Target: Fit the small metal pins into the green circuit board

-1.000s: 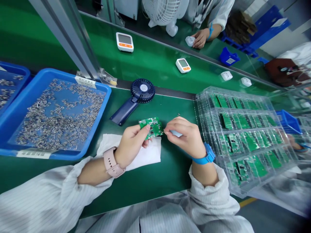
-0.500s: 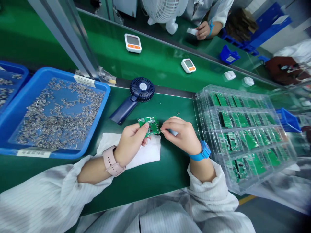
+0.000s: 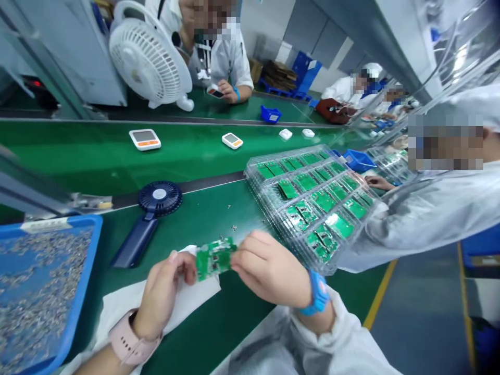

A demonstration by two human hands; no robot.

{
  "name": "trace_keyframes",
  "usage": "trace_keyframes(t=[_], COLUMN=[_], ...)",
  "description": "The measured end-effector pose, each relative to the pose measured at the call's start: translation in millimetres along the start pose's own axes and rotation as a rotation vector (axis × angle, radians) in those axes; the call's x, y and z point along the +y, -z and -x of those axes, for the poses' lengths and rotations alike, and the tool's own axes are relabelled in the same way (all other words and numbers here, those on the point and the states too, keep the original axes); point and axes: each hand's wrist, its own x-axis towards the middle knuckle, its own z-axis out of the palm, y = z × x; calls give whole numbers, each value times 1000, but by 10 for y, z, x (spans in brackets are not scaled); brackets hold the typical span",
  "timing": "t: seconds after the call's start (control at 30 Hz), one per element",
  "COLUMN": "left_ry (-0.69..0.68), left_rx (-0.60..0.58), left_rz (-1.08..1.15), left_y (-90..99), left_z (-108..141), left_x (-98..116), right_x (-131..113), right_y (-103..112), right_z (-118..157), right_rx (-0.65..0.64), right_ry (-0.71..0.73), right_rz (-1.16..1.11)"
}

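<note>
A green circuit board [image 3: 214,259] is raised above the green table, slightly blurred, with its right edge in the closed fingers of my right hand [image 3: 269,265]. My left hand [image 3: 166,286] is beside the board's left edge, fingers curled and thumb raised; whether it still grips the board is unclear. A white cloth [image 3: 195,304] lies below the board and left hand. Several small metal parts [image 3: 234,228] lie on the table behind the board. To the right stands a clear compartment tray [image 3: 273,221] filled with green boards.
A blue tray [image 3: 84,281] of small metal parts is at the left, with a dark blue handheld fan [image 3: 135,242] beside it. White-and-orange devices [image 3: 145,139] lie on the green belt. A co-worker's sleeve [image 3: 437,208] is close behind the clear tray.
The view has swung right and up, bringing co-workers into sight. The left thumb has come off the board's face, and the right hand now holds the board's right edge.
</note>
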Motion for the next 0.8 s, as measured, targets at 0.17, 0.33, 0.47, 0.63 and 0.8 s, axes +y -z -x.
trace_keyframes(t=[0.17,0.33,0.47,0.63,0.8], left_ry=[-2,0,-5,-5,-9], left_rx=[-19,-28,-42,-35,-35], left_rz=[35,33,39,40,46], left_y=[-9,-12,-10,-15,-23], left_z=[2,-1,-3,0,7], left_x=[50,61,42,34,56], right_x=[55,589,1054,1310,1268], right_y=[648,1012,910,641,503], right_z=[537,579,378,159,71], right_rx=[74,171,226,183,50], right_ry=[-209,-487,-697,-797,-771], right_rz=[45,41,-62,-12,217])
